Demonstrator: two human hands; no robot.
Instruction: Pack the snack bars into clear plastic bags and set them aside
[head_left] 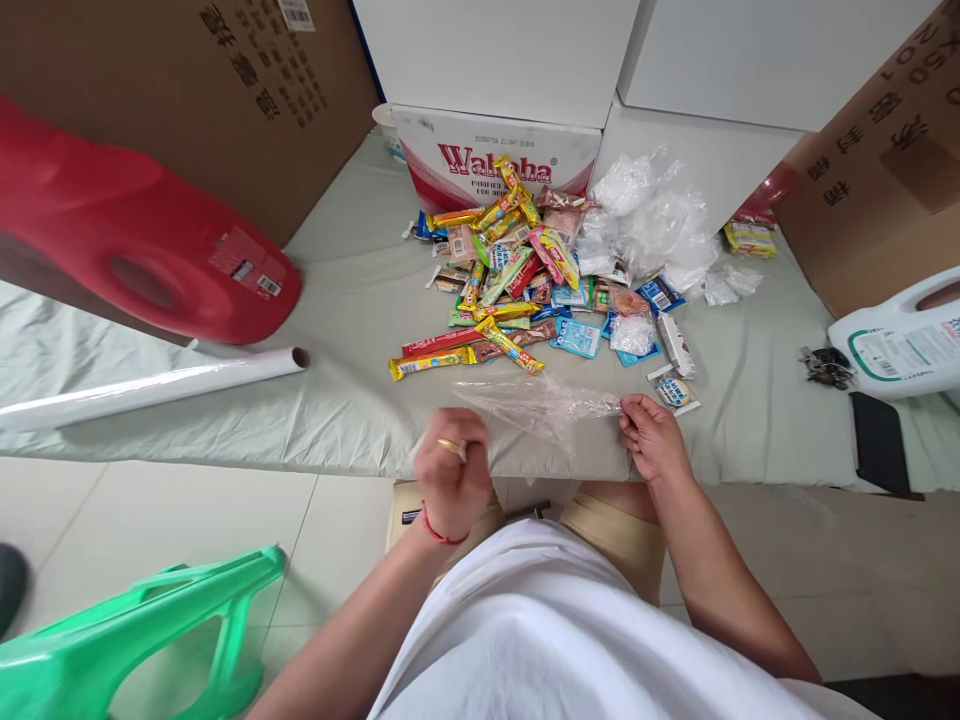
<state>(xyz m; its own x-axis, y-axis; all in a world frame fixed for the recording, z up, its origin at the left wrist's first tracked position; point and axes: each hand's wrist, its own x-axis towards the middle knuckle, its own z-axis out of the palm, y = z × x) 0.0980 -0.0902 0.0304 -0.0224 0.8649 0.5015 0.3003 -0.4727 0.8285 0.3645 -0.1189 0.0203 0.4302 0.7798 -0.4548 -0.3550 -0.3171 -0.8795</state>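
Noted first: tabletop (345, 300) under wrinkled pale green cloth. Bounded at left by large brown carton (135, 80), at back by white panels (487, 50), at right by second brown carton (885, 160). Logged green plastic stool (90, 655) on tiled floor, front left. Recorded red jug (187, 240) at left, with white roll (172, 385) just in front. At back, found red-and-white Wahaha carton (442, 135), behind loose heap of wrapped snacks (517, 280) — mostly yellow, red, green and blue sticks and packets, some overlapping. Found crumpled clear plastic (652, 215) piled at right of heap. At far right, listed white jug (915, 340). Observed clear film (547, 410) spread sideways between heap and near edge; cannot tell whether resting on cloth or raised. Saw left hand (454, 470) just short of film's left end, fingers curled in and blurred by motion — cannot tell whether holding anything. Saw right hand (649, 435) pinching film's right end between thumb and fingertips, near small packets at heap's right front. Entered black phone-like slab (877, 440) by near edge at right. Smallest: red cord (442, 538) around left wrist, gold-coloured ring (451, 447) on left finger.
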